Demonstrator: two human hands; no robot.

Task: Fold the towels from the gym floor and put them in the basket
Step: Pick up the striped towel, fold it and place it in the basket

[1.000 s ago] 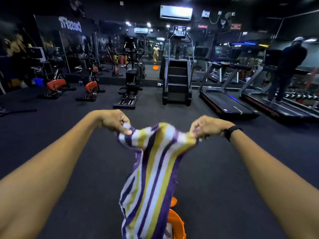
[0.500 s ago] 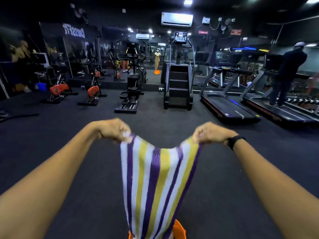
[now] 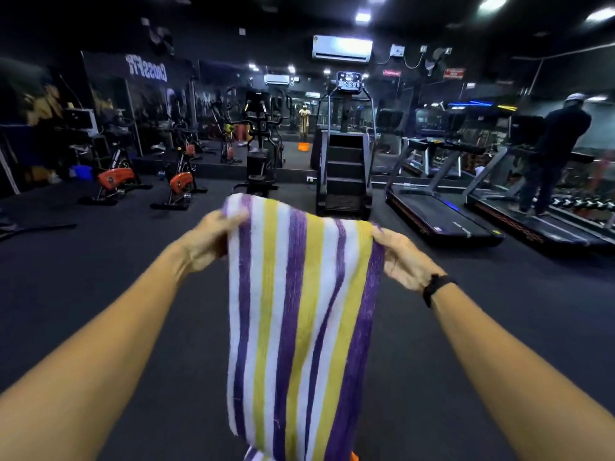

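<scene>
Head view: both hands' fingers (image 3: 233, 218) pinch a striped terry towel (image 3: 299, 321), hanging flat.

I'm seeing the towel (image 3: 299, 311) striped white, purple and yellow, black wristband (image 3: 436, 287) right of it, orange-bodied exercise bikes (image 3: 114, 178) beyond its left, dark grey floor (image 3: 116, 277) beneath

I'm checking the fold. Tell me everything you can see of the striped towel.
The striped towel looks like terry cloth, with lengthwise white, purple and yellow stripes. It hangs upright and fairly flat in front of the person, above the dark floor, its lower end running out of frame. The left hand grips its top left corner, the right hand its top right corner.
</scene>
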